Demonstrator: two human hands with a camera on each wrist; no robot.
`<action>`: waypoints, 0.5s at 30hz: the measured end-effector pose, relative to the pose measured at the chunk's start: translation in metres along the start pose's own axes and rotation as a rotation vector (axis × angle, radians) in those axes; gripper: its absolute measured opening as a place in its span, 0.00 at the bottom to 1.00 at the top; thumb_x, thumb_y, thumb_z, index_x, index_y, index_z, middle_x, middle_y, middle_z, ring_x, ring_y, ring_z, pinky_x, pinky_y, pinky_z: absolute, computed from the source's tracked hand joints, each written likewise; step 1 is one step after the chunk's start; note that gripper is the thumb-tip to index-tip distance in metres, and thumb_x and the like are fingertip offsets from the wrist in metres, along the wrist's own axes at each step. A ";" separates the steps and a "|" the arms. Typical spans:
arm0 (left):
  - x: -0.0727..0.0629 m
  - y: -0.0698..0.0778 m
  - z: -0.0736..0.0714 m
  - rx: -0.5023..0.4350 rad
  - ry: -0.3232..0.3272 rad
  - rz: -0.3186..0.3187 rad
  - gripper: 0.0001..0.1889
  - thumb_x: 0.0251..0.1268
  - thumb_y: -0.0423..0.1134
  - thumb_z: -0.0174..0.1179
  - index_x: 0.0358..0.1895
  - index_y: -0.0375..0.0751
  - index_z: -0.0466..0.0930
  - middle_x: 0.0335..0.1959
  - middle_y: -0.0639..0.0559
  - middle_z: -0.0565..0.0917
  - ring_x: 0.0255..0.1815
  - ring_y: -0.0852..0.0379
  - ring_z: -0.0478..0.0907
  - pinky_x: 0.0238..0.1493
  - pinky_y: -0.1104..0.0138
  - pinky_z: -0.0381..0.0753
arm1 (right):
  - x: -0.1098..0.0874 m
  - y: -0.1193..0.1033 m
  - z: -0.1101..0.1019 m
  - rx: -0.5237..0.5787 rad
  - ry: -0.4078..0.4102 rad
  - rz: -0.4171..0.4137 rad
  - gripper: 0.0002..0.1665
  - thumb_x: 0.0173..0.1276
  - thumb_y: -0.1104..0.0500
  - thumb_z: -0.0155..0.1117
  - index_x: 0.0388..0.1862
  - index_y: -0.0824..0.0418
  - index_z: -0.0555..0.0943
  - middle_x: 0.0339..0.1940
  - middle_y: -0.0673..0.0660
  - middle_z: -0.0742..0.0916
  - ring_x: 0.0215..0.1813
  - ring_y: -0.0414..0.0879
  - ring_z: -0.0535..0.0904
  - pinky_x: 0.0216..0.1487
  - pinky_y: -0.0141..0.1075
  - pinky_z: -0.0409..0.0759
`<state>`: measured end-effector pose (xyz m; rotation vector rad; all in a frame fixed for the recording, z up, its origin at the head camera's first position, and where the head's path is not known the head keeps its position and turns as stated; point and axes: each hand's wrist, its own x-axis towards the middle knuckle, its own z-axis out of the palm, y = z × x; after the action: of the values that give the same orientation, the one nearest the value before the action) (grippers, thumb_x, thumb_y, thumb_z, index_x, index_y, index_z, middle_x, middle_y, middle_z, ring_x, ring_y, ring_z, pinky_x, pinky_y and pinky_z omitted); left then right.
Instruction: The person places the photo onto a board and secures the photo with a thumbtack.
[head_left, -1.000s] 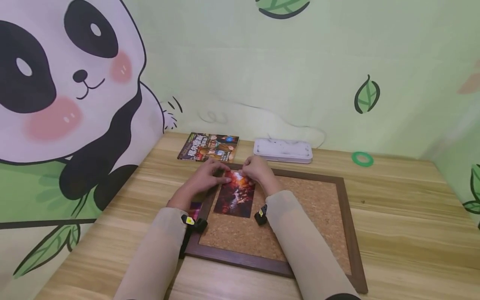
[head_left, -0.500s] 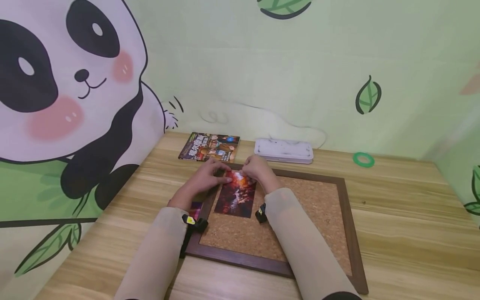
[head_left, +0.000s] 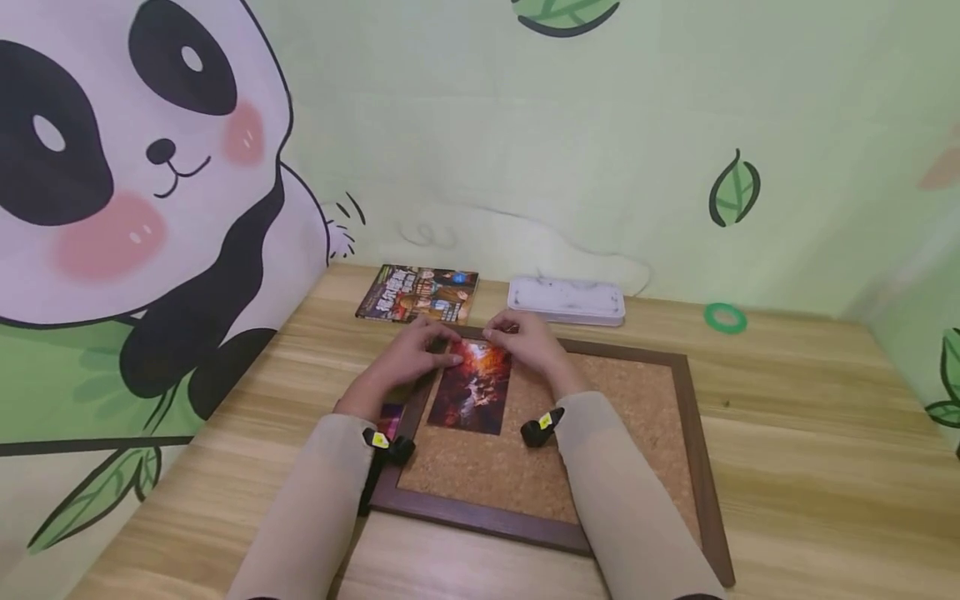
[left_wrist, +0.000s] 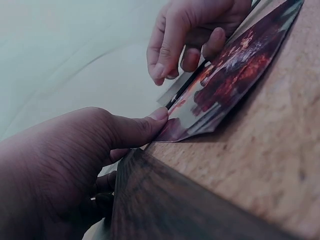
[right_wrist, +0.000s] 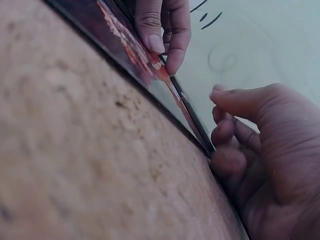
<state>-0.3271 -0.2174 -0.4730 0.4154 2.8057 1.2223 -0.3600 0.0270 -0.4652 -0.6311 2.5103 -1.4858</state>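
Note:
A glossy picture card (head_left: 472,396) in red and orange lies along the upper left of a cork board (head_left: 618,400) with a dark wooden frame (head_left: 697,450). My left hand (head_left: 401,360) pinches its top left corner; in the left wrist view the thumb (left_wrist: 145,127) presses on the card, fingers behind the frame. Close to the card's top right corner is my right hand (head_left: 534,346), fingers loosely bent. Its thumb and fingers stand apart in the right wrist view, and nothing shows between them. A small pale spot (right_wrist: 183,95) shows at the card's top edge.
Behind the board lie a comic-style book (head_left: 416,293) and a white case (head_left: 566,300). A green tape ring (head_left: 725,317) sits at the back right. Another purple picture (head_left: 390,419) shows beside the board's left edge, partly under my left wrist. A painted wall rises behind.
My right hand has drawn back a little to the right from the card's top edge, and its fingers have loosened. The left hand and the card stay in place.

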 end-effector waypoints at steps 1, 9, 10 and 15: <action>0.000 0.000 0.000 -0.001 0.001 0.005 0.18 0.61 0.49 0.71 0.53 0.50 0.85 0.50 0.48 0.72 0.51 0.46 0.71 0.58 0.49 0.70 | 0.000 0.000 -0.001 -0.050 0.010 -0.035 0.10 0.71 0.53 0.67 0.44 0.57 0.86 0.39 0.53 0.87 0.40 0.45 0.80 0.46 0.41 0.77; 0.000 0.000 0.000 0.010 0.002 -0.006 0.18 0.61 0.50 0.71 0.53 0.50 0.85 0.50 0.48 0.72 0.52 0.46 0.71 0.58 0.49 0.70 | 0.000 0.000 0.001 -0.219 -0.040 -0.086 0.08 0.69 0.56 0.69 0.43 0.57 0.89 0.39 0.50 0.89 0.43 0.46 0.80 0.51 0.42 0.76; 0.000 0.000 0.000 0.011 0.001 -0.001 0.18 0.61 0.50 0.71 0.53 0.50 0.85 0.50 0.48 0.72 0.52 0.46 0.71 0.58 0.49 0.70 | -0.001 -0.001 0.001 -0.223 -0.041 -0.087 0.08 0.69 0.57 0.69 0.43 0.57 0.89 0.39 0.51 0.89 0.43 0.46 0.80 0.51 0.42 0.76; 0.001 0.001 0.000 0.009 0.003 0.014 0.18 0.62 0.49 0.71 0.53 0.49 0.84 0.51 0.48 0.72 0.54 0.46 0.70 0.60 0.48 0.69 | -0.003 -0.007 0.000 -0.225 -0.036 -0.077 0.08 0.69 0.57 0.68 0.43 0.58 0.89 0.40 0.51 0.89 0.44 0.47 0.80 0.52 0.43 0.76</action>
<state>-0.3282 -0.2164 -0.4729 0.4343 2.8164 1.2146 -0.3552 0.0251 -0.4594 -0.7897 2.6757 -1.2110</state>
